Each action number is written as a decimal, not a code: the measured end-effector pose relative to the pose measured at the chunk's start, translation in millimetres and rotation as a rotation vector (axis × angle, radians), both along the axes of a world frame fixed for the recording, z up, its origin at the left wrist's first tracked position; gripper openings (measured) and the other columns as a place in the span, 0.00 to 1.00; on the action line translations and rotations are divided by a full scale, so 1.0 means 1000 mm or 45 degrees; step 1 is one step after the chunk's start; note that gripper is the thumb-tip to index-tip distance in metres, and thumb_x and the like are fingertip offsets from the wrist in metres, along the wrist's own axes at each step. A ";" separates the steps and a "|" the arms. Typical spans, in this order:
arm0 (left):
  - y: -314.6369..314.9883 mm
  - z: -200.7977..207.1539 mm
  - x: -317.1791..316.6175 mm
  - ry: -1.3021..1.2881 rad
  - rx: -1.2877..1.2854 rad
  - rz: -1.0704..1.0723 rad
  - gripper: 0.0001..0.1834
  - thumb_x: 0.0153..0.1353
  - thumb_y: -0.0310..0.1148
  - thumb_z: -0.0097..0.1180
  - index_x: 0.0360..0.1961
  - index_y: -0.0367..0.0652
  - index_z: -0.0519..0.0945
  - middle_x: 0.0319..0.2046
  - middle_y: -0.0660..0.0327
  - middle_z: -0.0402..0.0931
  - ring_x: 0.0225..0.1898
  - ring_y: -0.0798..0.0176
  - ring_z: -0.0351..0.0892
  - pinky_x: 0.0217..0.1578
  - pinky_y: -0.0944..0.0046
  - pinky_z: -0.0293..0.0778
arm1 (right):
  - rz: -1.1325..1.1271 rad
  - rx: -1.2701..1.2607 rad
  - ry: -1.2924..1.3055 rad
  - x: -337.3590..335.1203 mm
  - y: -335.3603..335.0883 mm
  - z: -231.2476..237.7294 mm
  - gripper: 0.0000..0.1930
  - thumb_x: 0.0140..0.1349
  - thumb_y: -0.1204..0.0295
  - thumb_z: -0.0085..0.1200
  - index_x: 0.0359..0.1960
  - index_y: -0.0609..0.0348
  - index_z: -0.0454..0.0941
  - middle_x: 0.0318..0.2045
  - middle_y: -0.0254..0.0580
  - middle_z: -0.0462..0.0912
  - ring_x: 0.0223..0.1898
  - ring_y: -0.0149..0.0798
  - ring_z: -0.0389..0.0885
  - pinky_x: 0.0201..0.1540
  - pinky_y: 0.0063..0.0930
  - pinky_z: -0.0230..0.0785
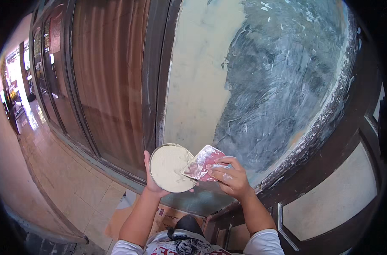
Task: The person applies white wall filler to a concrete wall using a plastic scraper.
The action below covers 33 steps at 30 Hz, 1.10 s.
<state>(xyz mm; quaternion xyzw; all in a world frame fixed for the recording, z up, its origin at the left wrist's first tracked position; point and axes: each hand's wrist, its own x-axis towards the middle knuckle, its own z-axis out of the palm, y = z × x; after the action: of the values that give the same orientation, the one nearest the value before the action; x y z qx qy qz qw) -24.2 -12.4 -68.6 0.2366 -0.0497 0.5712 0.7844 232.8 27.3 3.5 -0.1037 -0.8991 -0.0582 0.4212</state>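
My left hand [152, 183] is closed around a round tub of cream-coloured wall putty [168, 163], gripping it from the left side and underneath. A few of its fingertips show past the lower right rim. In my right hand [232, 178] is a flat red putty scraper [210, 158], smeared with white. The scraper's lower left corner touches the putty near the tub's right side, where the surface is stirred up. Beyond both hands stands a wall panel, its left part coated in smooth cream [197, 80] and its right part bare, streaky grey [278, 93].
Left of the panel are a dark wooden frame [155, 76] and glass with brown curtains [110, 76] behind it. A dark panelled door [329, 191] stands at the right. Printed cardboard [166, 217] lies on the tiled floor [85, 199] below me.
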 end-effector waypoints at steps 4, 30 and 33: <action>0.005 -0.007 0.002 0.031 0.007 0.026 0.64 0.54 0.90 0.32 0.75 0.48 0.64 0.68 0.38 0.68 0.53 0.15 0.76 0.39 0.22 0.80 | -0.035 0.025 0.014 -0.002 -0.001 -0.001 0.22 0.41 0.85 0.63 0.42 0.57 0.89 0.42 0.38 0.91 0.44 0.51 0.85 0.48 0.39 0.78; -0.009 -0.049 -0.049 -0.153 -0.013 0.216 0.67 0.51 0.91 0.35 0.75 0.44 0.63 0.67 0.33 0.68 0.53 0.13 0.75 0.41 0.23 0.81 | -0.770 -0.409 0.170 0.016 0.088 -0.142 0.07 0.64 0.70 0.62 0.41 0.55 0.88 0.41 0.40 0.89 0.44 0.50 0.84 0.44 0.42 0.78; -0.009 -0.045 -0.051 -0.145 -0.013 0.266 0.67 0.51 0.90 0.35 0.75 0.43 0.63 0.66 0.33 0.68 0.52 0.14 0.76 0.39 0.26 0.83 | -0.759 -0.359 0.171 0.016 0.092 -0.143 0.06 0.64 0.71 0.63 0.40 0.56 0.88 0.41 0.40 0.89 0.43 0.50 0.84 0.43 0.43 0.78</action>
<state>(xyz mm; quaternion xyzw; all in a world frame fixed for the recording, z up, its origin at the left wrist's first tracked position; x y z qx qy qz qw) -75.0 -21.5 -114.0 0.2037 -0.0665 0.6627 0.7175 248.3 119.2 -139.4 -0.4230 -0.7987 -0.0470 0.4254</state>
